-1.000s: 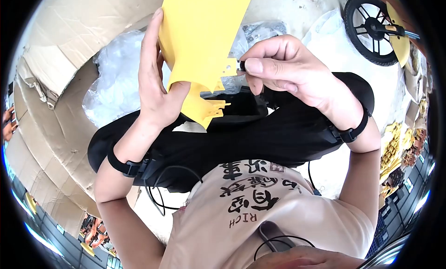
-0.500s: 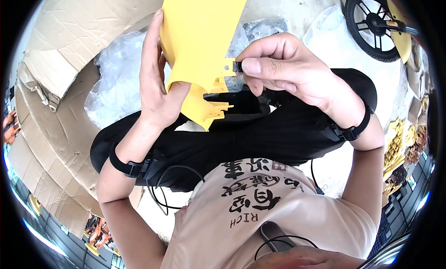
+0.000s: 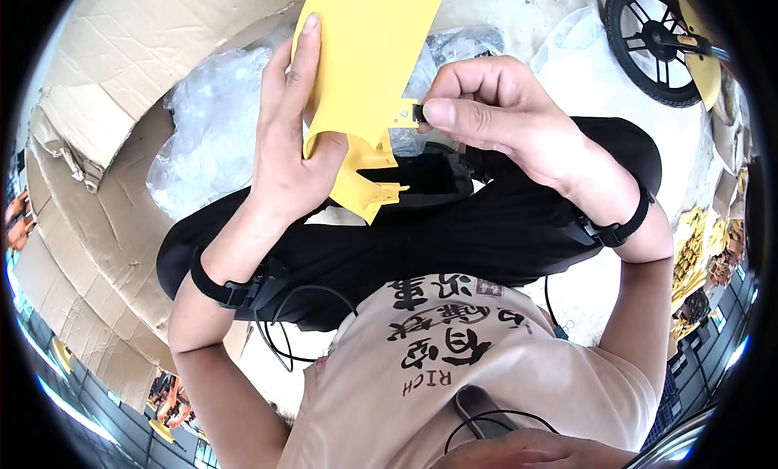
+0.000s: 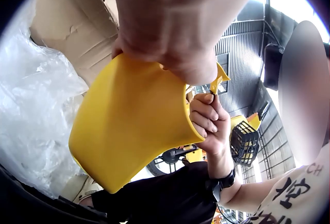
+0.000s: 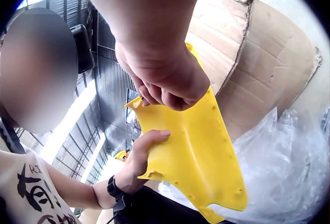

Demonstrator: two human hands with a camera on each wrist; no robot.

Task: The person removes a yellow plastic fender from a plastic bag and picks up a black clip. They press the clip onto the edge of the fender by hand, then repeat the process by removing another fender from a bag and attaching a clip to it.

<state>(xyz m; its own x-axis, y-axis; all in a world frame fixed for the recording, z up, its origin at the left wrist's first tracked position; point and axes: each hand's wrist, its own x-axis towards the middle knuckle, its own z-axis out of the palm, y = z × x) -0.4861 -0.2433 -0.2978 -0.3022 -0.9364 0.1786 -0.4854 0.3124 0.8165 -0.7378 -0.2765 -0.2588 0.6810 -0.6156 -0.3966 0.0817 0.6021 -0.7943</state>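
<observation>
A curved yellow plastic panel [image 3: 369, 64] is held up over the lap, its notched end pointing down toward the body. My left hand [image 3: 296, 145] grips its left edge, thumb on the near side. From the panel's right side juts a small tab [image 3: 400, 114] with holes. Between thumb and fingertips my right hand [image 3: 519, 120] pinches a small black clip [image 3: 419, 113], right at the end of this tab. In the left wrist view the panel's smooth outer face [image 4: 129, 126] shows; in the right wrist view its hollow inner side [image 5: 193, 141] does.
Clear plastic wrap [image 3: 207, 137] and cardboard sheets [image 3: 89, 250] lie on the left. A black spoked wheel [image 3: 652, 43] with a yellow cover stands at the upper right. Yellow parts [image 3: 687, 250] are piled at the far right. The person's black-trousered legs [image 3: 405, 242] are below the hands.
The panel and my left hand have shifted right, and the left fingers lie farther over the panel's edge. My right hand stays nearly in place with the clip at the tab.
</observation>
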